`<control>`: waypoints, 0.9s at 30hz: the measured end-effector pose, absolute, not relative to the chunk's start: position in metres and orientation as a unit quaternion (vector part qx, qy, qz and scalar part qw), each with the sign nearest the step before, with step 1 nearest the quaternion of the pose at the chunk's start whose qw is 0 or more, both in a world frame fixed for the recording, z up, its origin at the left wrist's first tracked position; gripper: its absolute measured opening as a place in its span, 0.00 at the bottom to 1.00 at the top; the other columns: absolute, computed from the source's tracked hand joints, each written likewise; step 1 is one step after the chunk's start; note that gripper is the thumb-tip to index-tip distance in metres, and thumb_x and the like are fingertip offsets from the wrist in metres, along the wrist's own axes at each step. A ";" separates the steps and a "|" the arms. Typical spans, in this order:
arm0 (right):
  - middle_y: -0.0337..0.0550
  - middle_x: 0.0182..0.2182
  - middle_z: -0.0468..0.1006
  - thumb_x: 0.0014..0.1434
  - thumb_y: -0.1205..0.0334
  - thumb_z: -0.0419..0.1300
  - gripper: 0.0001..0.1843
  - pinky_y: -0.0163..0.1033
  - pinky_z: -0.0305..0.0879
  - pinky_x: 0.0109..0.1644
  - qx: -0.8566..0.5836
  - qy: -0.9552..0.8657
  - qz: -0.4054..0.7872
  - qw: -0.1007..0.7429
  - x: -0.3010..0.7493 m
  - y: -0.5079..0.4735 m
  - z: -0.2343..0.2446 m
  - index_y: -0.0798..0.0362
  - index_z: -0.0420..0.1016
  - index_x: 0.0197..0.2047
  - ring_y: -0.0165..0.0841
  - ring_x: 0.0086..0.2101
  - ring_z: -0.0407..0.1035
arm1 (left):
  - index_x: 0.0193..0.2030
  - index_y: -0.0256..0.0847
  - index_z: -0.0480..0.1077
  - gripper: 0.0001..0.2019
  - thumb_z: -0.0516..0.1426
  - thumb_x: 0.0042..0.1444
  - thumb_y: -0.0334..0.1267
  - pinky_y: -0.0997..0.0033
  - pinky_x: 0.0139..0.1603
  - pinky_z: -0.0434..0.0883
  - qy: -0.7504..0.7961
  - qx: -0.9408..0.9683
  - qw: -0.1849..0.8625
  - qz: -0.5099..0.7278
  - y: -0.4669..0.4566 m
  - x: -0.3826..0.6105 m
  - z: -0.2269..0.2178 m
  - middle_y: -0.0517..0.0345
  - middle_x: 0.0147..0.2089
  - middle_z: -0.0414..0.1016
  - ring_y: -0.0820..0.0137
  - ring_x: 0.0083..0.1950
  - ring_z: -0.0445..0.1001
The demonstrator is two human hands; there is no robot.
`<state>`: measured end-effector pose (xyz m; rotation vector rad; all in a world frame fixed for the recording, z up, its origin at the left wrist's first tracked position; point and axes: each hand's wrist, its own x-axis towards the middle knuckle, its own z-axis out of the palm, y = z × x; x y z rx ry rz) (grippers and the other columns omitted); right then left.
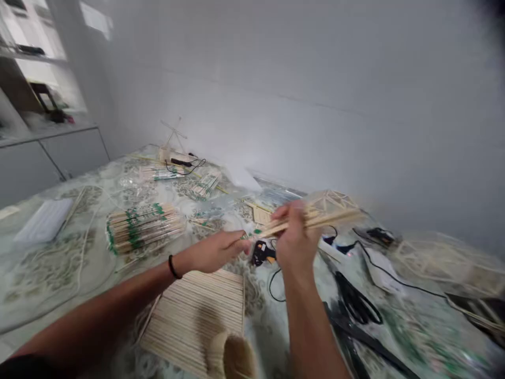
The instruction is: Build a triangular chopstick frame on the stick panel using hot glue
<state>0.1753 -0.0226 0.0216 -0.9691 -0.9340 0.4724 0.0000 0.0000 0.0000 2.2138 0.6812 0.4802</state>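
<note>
Cup (236, 356) near, sticks (335, 217) held

Cup is resting on mat (177, 308). Right hand (294, 231) is clamping sticks above table (43, 273); left hand (219, 250) is hovering by their ends, can't tell if gripping. Bundle (144, 226) is lying beyond, left.

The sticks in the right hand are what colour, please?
The sticks are mostly pale tan, in the head view.

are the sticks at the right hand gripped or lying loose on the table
Gripped: the right hand is closed around the sticks, whose ends jut out on both sides of it.
</note>
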 end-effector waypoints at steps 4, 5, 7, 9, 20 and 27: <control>0.31 0.18 0.55 0.63 0.44 0.67 0.31 0.34 0.61 0.22 -0.349 -0.333 0.133 0.866 0.201 -0.034 0.051 0.49 0.58 0.19 0.26 0.19 0.56 | 0.38 0.42 0.65 0.21 0.40 0.75 0.51 0.71 0.43 0.67 0.309 0.869 0.347 0.170 -0.009 -0.006 -0.012 0.61 0.34 0.69 0.70 0.38 0.71; 0.32 0.18 0.55 0.64 0.45 0.66 0.31 0.35 0.65 0.24 -0.335 -0.310 0.115 0.882 0.207 -0.038 0.056 0.48 0.57 0.18 0.27 0.21 0.59 | 0.37 0.42 0.65 0.21 0.41 0.75 0.51 0.71 0.42 0.66 0.330 0.868 0.333 0.162 -0.008 -0.015 -0.016 0.60 0.34 0.70 0.70 0.37 0.70; 0.37 0.23 0.63 0.67 0.47 0.64 0.28 0.41 0.74 0.34 -0.345 -0.304 0.128 0.879 0.216 -0.047 0.065 0.48 0.61 0.20 0.30 0.26 0.67 | 0.37 0.42 0.65 0.20 0.44 0.74 0.52 0.71 0.41 0.66 0.385 0.862 0.296 0.147 -0.002 -0.041 -0.025 0.59 0.35 0.73 0.69 0.37 0.71; 0.36 0.23 0.63 0.66 0.43 0.66 0.26 0.40 0.70 0.29 -0.346 -0.319 0.145 0.870 0.219 -0.053 0.069 0.47 0.65 0.23 0.29 0.23 0.63 | 0.43 0.41 0.69 0.18 0.49 0.70 0.53 0.69 0.40 0.66 0.462 0.843 0.244 0.129 0.005 -0.077 -0.035 0.57 0.36 0.75 0.66 0.37 0.73; 0.24 0.15 0.48 0.65 0.42 0.68 0.24 0.35 0.41 0.18 -0.304 -0.493 0.258 0.773 0.189 -0.048 0.059 0.49 0.70 0.28 0.22 0.15 0.40 | 0.59 0.44 0.76 0.20 0.51 0.70 0.48 0.60 0.46 0.72 0.642 0.766 0.019 0.018 0.002 -0.168 -0.058 0.42 0.59 0.78 0.51 0.52 0.80; 0.25 0.15 0.51 0.65 0.42 0.68 0.23 0.36 0.43 0.19 -0.318 -0.514 0.279 0.746 0.192 -0.054 0.054 0.50 0.72 0.28 0.22 0.16 0.44 | 0.51 0.40 0.77 0.14 0.52 0.67 0.38 0.61 0.43 0.72 0.635 0.772 -0.002 0.028 0.003 -0.166 -0.055 0.41 0.57 0.79 0.52 0.50 0.81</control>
